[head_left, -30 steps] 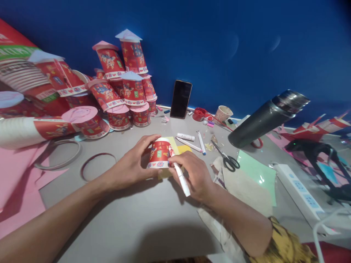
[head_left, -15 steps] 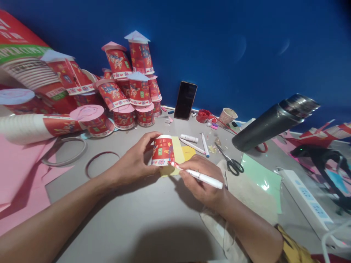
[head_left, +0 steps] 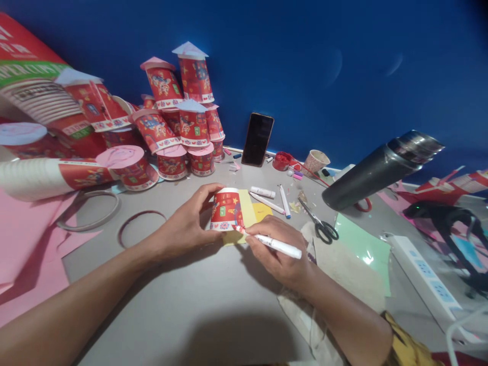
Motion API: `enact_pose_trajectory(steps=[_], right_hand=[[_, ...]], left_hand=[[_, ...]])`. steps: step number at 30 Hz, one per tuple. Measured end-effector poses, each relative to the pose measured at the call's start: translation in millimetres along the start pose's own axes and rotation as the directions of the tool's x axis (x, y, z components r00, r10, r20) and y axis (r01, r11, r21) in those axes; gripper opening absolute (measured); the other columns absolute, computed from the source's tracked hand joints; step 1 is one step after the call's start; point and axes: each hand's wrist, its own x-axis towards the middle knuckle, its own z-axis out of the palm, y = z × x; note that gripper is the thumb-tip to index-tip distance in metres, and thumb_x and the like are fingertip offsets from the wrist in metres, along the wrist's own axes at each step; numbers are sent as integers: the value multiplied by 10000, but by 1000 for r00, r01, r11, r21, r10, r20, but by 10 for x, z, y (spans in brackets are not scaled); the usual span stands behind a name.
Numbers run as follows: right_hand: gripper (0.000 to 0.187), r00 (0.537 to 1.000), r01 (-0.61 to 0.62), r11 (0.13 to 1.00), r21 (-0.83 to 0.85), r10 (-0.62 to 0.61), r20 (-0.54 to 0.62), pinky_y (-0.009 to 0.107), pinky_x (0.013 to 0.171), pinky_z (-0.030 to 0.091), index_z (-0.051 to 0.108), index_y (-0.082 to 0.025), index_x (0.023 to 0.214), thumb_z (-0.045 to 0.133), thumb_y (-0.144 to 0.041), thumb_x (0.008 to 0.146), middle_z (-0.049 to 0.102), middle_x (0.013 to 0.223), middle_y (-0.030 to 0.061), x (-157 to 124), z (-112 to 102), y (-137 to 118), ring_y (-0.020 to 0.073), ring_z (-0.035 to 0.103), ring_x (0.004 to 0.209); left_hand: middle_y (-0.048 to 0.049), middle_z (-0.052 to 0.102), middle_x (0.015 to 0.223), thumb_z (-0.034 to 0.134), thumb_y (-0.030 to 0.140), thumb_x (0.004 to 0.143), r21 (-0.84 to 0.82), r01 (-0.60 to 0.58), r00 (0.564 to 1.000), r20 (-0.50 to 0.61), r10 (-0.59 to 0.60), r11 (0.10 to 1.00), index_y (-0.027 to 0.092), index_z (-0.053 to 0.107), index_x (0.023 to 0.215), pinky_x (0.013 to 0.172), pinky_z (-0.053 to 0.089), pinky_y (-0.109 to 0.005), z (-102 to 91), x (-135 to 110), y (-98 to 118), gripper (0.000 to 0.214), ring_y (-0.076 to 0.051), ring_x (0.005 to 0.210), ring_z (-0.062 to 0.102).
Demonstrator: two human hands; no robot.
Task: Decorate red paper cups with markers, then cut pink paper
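Note:
My left hand (head_left: pixel 190 218) grips a red printed paper cup (head_left: pixel 225 206) from its left side, thumb at the lower edge and fingers around the back. The cup stands upside down, its white patterned rim toward the table. In my right hand (head_left: pixel 280 254) is a white marker (head_left: pixel 280 246) with a red tip, held like a pen. That tip meets or nearly meets the cup's rim at the lower right; exact contact is hard to tell. Behind the cup lie pale yellow paper (head_left: pixel 247 208) and a deeper yellow piece (head_left: pixel 263 211).
Stacked red cups with paper roofs (head_left: pixel 194 122) rise at the back left. A phone (head_left: pixel 258 140) leans against the blue wall. Loose markers (head_left: pixel 284 201), scissors (head_left: pixel 322 226), a dark thermos (head_left: pixel 377 170), green paper (head_left: pixel 366 249) and a power strip (head_left: pixel 427 284) lie rightward. Pink paper (head_left: pixel 30 254) covers the left.
My right hand and the marker have shifted slightly left along the cup's rim. The left hand and the cup have stayed in place.

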Motion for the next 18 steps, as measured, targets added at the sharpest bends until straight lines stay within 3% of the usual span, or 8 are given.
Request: enact_pose_trajectory(steps=[18], right_hand=[[116, 999, -46, 999, -12, 46, -12, 296, 720, 627, 748, -211, 1014, 656, -158, 1059, 828, 846, 38, 3, -11, 3, 174, 774, 742]], left_hand=[[-159, 627, 1557, 1004, 472, 710, 26, -12, 1000, -13, 12, 1000, 281, 539, 1458, 1251, 521, -620, 8, -2, 23, 902, -431, 1505, 597]])
